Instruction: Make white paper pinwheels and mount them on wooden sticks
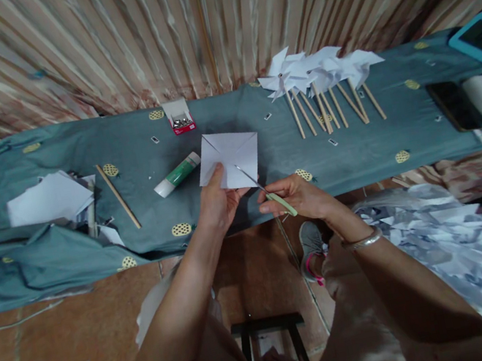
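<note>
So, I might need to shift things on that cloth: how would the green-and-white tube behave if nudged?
The green-and-white tube would probably roll if pushed sideways, since it looks rounded and lies on its side. Its smooth-looking surface may make it a bit slippery to grip. It likely keeps its shape when lifted, as its outline looks straight and undented.

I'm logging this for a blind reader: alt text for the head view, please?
A person's left hand holds a white paper square while the right hand holds green-handled scissors at it. On the teal cloth lie a green-and-white tube, an open box and paper pinwheels on sticks; white paper pieces are heaped at lower right.
</note>
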The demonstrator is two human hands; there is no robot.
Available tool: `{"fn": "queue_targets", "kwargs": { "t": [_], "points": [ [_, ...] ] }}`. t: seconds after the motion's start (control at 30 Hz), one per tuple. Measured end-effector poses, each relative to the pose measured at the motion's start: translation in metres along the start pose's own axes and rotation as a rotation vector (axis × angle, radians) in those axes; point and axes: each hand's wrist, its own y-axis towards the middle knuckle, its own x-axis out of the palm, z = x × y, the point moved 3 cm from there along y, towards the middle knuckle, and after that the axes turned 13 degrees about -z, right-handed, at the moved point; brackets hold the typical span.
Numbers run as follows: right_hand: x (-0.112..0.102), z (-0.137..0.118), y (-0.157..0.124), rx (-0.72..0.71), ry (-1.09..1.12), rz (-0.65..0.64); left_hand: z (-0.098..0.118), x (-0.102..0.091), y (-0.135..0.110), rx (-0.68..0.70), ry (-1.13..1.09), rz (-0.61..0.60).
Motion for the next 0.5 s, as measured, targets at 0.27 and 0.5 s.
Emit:
{"fn": "queue_targets", "kwargs": {
  "t": [0.27,0.5],
  "points": [
    [0.0014,-0.0037,-0.0006,0.028,-0.049,0.014,-0.0019,0.0009,-0.0006,-0.006,0.024,0.026],
    [0.0021,-0.0037,-0.0006,0.015,-0.058,0.021,-0.0018,0.0005,0.0,-0.003,0.014,0.035]
  ]
}}
